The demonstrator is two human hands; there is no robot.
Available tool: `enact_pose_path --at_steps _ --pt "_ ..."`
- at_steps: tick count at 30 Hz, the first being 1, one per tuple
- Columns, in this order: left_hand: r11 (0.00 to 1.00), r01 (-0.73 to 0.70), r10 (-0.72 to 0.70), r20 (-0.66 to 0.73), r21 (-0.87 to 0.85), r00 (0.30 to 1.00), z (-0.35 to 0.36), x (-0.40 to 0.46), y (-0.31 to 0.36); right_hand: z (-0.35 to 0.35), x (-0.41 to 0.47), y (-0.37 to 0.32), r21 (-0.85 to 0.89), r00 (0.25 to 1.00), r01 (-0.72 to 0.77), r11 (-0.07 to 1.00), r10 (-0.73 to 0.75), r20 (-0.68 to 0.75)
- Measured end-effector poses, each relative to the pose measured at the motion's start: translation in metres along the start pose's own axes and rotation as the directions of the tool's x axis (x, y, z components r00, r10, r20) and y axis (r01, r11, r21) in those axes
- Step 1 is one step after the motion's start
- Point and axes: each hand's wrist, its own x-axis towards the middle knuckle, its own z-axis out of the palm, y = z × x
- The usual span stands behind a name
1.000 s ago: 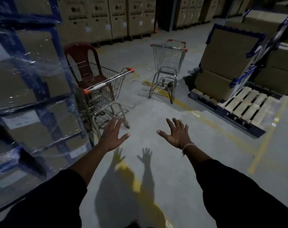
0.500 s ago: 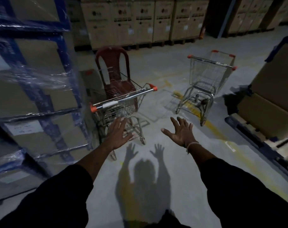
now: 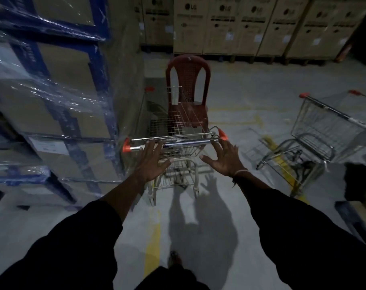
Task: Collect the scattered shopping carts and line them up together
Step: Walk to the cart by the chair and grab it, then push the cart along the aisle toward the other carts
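Left hand and right hand spread wide, fingers straight, fingertips at the handle bar of the near cart without curling round it, red chair just behind, second cart apart, right.

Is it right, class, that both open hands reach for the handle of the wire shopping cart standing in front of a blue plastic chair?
Not quite. The head view shows the plastic chair is dark red, not blue. Both open hands, left hand and right hand, do reach for the wire shopping cart handle.
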Motion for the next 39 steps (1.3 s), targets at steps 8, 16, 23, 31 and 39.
enact_pose_path --at_steps 8,16,23,31,39 --pt "0.977 0.213 -0.213 0.108 0.015 0.971 -0.018 0.081 -0.019 0.025 0.118 -0.017 -0.043 0.958 0.027 0.999 -0.014 0.286" --pt "0.962 0.248 -0.262 0.129 0.113 0.956 -0.013 0.088 -0.013 0.045 0.138 -0.009 -0.188 0.957 0.082 0.979 -0.024 0.290" --pt "0.919 0.343 -0.365 0.091 0.195 0.926 -0.006 0.068 0.008 0.030 0.129 -0.002 -0.085 0.915 0.065 0.994 -0.025 0.403" --pt "0.914 0.375 -0.380 -0.002 0.155 0.925 0.018 0.000 0.067 0.015 0.073 0.033 -0.090 0.882 0.208 0.974 -0.146 0.448" --pt "0.918 0.385 -0.371 -0.140 0.093 0.918 0.057 -0.078 0.114 -0.004 -0.001 0.063 -0.096 0.813 0.370 0.924 -0.272 0.515"
